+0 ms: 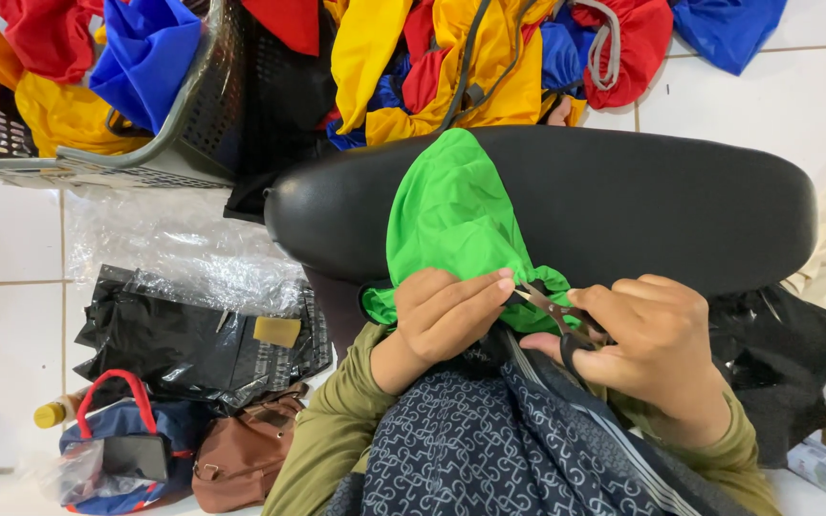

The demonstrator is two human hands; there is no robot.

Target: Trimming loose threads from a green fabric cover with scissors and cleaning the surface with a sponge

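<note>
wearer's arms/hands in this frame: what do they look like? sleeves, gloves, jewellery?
Both arms wear long olive-green sleeves that end at the wrists. The left hand and right hand are bare: no gloves, and no rings or watch that can be made out. The left sleeve shows soft folds along the forearm; the right sleeve is partly covered by dark navy patterned cloth.

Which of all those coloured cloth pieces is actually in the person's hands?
The green cloth, draped over the black seat; the red, yellow and blue ones lie piled beyond it, untouched.

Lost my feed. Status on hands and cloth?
Left hand pinching green cloth. Right hand working small scissors at its edge. Nothing in between.
</note>
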